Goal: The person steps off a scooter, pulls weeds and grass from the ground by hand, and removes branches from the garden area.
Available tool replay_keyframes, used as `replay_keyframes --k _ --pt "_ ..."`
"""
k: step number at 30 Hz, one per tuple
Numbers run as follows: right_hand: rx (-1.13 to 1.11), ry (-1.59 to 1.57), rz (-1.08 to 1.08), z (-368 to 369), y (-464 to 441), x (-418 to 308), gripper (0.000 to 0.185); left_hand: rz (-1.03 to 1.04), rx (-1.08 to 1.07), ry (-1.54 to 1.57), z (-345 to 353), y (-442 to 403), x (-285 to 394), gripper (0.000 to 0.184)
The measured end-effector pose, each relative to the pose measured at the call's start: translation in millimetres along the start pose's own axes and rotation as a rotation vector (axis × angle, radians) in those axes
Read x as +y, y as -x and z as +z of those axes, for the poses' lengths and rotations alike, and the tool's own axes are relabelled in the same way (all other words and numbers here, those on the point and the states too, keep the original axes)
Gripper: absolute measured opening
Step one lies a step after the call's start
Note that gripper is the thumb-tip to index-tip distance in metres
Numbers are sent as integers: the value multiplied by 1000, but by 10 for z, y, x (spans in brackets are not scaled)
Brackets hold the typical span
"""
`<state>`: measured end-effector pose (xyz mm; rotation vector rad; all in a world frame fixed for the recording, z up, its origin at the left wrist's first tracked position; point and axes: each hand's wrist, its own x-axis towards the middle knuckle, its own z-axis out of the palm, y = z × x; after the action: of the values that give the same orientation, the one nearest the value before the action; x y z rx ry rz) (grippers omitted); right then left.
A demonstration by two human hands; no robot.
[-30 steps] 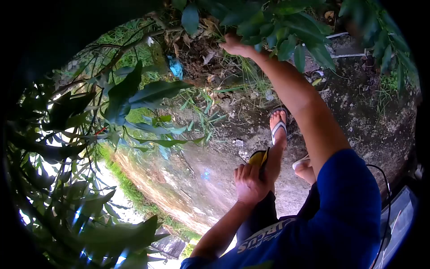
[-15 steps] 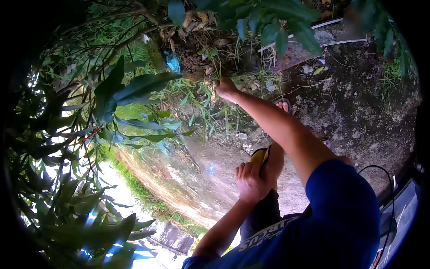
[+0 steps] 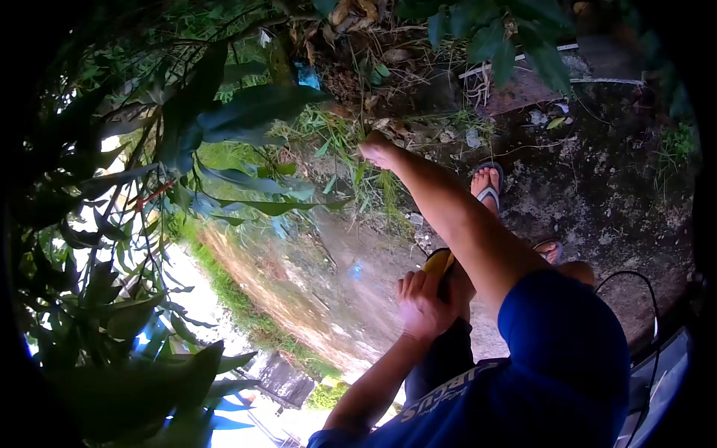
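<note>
Reaching to the ground at upper centre, my right hand (image 3: 379, 149) is closed around thin green weeds (image 3: 351, 153). Its fingertips are partly hidden by the hand itself. More green tufts (image 3: 388, 194) show just below the wrist. My left hand (image 3: 424, 302) lies by my bent knee, its fingers curled over a yellow-and-black item (image 3: 438, 263). The kind of that item is unclear, as the hand and knee cover much of it.
Leafy branches (image 3: 254, 112) hang close on the left and top. My sandalled foot (image 3: 487, 185) stands on the dirty concrete (image 3: 582, 172). A blue scrap (image 3: 306, 76) lies among dry leaves. A cable (image 3: 635, 275) curves at the right. Grass (image 3: 254, 306) lines the slab's edge.
My view has shifted, so the branches and ground sit differently in it. My right hand stays low among the weeds. The left hand keeps its hold by the knee.
</note>
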<state>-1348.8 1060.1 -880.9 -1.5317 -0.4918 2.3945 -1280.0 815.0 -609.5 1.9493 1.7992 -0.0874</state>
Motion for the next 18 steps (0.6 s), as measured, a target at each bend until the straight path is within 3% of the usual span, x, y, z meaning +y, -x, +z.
replay_keyframes --k 3,4,7,10,14,17,18 --pt "71 -99 -72 9 253 13 41 46 -19 -2 41 79 30 21" --pt "-21 -135 -89 -53 509 -99 37 37 -24 -18 59 116 67 24" --pt "-67 11 -86 -156 906 -436 58 29 -20 0 63 169 246 27" --pt "-210 59 -108 -251 797 -598 59 23 -36 -40 90 277 310 27" --pt "-28 128 -251 -348 1215 -565 61 42 -36 -52 108 366 339 28" --pt "-210 49 -218 -403 1115 -284 55 50 -32 -43 172 448 291 29" --pt "-202 -94 -211 -428 1517 -303 32 31 -15 -21 166 457 283 29"
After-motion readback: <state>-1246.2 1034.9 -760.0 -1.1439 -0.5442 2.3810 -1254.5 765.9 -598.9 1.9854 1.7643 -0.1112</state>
